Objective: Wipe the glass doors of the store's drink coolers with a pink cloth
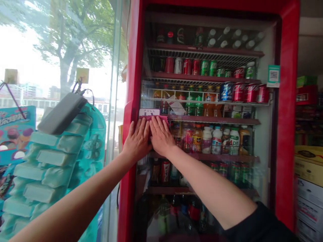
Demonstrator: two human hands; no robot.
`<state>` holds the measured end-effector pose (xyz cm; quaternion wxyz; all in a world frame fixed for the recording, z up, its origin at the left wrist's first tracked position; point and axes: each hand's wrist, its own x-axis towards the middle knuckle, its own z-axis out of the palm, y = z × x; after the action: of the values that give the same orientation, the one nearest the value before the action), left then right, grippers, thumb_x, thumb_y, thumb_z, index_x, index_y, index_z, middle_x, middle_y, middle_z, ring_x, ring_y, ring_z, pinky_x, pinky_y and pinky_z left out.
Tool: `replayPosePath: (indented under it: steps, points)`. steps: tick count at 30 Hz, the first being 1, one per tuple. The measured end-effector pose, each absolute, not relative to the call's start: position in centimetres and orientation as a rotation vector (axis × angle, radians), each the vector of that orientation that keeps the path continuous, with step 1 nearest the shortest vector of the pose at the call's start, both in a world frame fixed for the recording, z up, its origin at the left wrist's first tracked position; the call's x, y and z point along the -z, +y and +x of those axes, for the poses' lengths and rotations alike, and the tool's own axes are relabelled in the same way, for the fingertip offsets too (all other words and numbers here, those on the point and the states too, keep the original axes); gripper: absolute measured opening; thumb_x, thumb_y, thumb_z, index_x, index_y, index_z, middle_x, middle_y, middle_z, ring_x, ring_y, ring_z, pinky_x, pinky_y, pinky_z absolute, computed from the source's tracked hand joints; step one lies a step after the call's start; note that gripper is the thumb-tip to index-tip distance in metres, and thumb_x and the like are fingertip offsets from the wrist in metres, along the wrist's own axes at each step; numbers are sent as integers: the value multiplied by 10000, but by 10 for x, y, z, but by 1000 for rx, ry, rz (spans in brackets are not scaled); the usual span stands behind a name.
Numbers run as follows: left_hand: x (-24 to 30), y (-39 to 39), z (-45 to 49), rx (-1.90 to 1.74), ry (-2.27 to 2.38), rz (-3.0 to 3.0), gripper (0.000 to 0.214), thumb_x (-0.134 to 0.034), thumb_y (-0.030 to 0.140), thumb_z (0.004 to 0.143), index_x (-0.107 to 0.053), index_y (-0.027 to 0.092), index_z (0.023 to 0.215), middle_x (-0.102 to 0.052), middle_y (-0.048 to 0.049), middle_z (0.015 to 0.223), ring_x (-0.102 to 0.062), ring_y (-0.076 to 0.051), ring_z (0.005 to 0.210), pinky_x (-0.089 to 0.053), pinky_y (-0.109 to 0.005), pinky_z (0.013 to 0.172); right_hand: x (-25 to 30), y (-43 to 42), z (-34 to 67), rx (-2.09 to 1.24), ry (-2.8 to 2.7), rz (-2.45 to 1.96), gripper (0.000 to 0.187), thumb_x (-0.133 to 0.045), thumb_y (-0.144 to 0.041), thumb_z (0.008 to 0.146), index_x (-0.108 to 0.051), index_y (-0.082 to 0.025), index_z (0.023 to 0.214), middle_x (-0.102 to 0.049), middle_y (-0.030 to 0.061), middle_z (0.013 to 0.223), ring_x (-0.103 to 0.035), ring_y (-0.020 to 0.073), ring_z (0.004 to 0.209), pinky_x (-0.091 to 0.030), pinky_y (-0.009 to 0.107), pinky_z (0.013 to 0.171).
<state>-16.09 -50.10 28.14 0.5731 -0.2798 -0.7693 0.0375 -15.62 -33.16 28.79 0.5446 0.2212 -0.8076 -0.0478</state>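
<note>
Magenta cloth (165, 118) just below PULL label (149, 111), against red-framed fridge door (287, 127) | left hand (137, 137), right hand (161, 137) flat over it, unclenched | I judge it light, soft, limp; best pinched by its top edge

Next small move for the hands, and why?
Probably slide the pink cloth rightward: the left hand and right hand lie flat over it, the red frame is close on the left, and the glass door extends right.
</note>
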Motion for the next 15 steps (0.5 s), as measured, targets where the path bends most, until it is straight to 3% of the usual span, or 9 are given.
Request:
replayPosePath:
  steps: [5, 15]
  points:
    - [-304, -518, -171, -133, -1708, -747, 979, -602, 501, 929, -287, 0, 1709, -296, -298, 1782, -234, -438, 1703, -157, -624, 1406, -312, -340, -165, 160, -1905, 557, 879, -636, -468, 1058, -291, -11, 1725, -152, 189, 1855, -132, 355, 1740, -127, 562, 1432]
    - [-297, -462, -174, -140, -1720, -708, 1193, -642, 669, 886, -194, -89, 1692, -146, -368, 1794, -115, -493, 1714, -143, -680, 1380, -317, -280, -157, 279, -1844, 580, 835, -615, -498, 1075, -333, -45, 1717, -237, 176, 1841, -202, 339, 1728, -162, 528, 1425]
